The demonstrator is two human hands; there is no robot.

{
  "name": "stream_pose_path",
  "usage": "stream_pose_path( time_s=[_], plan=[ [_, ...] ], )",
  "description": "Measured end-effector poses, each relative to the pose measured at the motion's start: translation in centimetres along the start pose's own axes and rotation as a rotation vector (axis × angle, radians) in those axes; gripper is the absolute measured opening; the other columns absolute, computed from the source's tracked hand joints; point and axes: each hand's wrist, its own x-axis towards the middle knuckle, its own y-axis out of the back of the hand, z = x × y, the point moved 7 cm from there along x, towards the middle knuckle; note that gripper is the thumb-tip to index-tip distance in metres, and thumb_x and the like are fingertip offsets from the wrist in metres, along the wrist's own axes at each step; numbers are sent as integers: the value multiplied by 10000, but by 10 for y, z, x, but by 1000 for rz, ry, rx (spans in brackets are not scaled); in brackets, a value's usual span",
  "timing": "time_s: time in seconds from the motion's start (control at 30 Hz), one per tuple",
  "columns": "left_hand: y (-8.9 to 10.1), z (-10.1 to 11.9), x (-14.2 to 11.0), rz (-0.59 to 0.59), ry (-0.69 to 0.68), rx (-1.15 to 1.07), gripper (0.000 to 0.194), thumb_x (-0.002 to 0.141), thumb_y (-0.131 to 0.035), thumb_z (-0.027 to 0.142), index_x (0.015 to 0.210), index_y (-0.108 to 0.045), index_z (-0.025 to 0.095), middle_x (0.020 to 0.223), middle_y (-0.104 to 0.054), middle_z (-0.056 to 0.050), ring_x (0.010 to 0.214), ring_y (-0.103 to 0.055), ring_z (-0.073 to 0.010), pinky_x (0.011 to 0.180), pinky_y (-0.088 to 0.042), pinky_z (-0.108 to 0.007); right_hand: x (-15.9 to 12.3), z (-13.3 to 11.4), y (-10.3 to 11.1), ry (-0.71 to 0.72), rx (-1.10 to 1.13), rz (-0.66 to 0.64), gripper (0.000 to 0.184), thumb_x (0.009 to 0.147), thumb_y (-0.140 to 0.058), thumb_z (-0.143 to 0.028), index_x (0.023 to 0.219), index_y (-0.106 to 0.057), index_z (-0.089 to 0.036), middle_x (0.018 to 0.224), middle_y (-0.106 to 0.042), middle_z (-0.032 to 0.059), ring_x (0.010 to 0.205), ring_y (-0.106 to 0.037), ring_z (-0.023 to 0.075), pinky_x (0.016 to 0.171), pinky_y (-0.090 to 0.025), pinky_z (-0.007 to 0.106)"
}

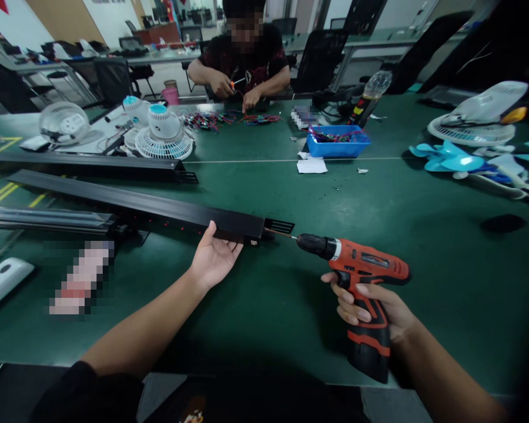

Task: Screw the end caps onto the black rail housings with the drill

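A long black metal housing (158,202) lies slantwise over the green table, its slotted end piece (280,225) pointing right. Near that end my left hand (216,255) grips it, thumb on the near side and fingers beneath. My right hand (370,302) is wrapped round the handle of an orange and black cordless drill (361,258), the index finger by the trigger. From the chuck a long thin bit (284,234) reaches left to the housing's end. Whether the tip touches a screw there, I cannot tell.
Another black housing (114,164) lies behind, and a glossy black bar (48,217) at left. White fan parts (163,138), a blue bin (337,142) of wires and blue fan blades (449,158) stand farther back. Across the table a person (242,64) handles wires with a tool.
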Motion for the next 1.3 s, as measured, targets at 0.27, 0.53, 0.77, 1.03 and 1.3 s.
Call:
stream_pose_path(
  time_s=[0.27,0.53,0.77,1.03,1.3],
  plan=[
    [0,0,1,-36,9,0,433,1083,-627,469,1426,-673,208,1251,-827,-63,1232,-762,-225,1203,-533,-364,1,1,-2,-6,26,-51,299,920,-837,-273,1180,-826,-125,726,-524,-75,480,-316,30,605,-560,226],
    [2,0,2,-42,19,-22,460,1093,-612,464,1475,-645,211,1271,-819,-73,1237,-763,-238,1177,-548,-368,1,1,-2,3,21,-49,280,938,-823,-284,1187,-817,-157,828,-644,-31,469,-324,15,601,-571,232],
    [-1,0,0,-19,16,-33,428,1096,-610,453,1430,-667,193,1267,-820,-83,1220,-768,-240,1186,-541,-374,1,1,-1,6,37,-58,293,919,-847,-273,1187,-815,-156,820,-621,-44,470,-309,15,603,-580,229],
    [-1,0,-1,15,4,-27,424,1092,-615,457,1414,-680,188,1249,-821,-88,1217,-767,-241,1188,-541,-370,3,-1,-6,-7,-13,-55,241,911,-858,-315,1106,-828,-176,928,-699,4,458,-311,11,591,-571,241],
    [0,0,0,-11,-10,13,429,1079,-628,464,1419,-685,208,1271,-820,-83,1246,-758,-239,1175,-556,-369,2,-1,-4,2,-43,-41,268,916,-859,-368,1087,-825,-164,928,-704,9,466,-362,10,584,-559,232]
  ],
)
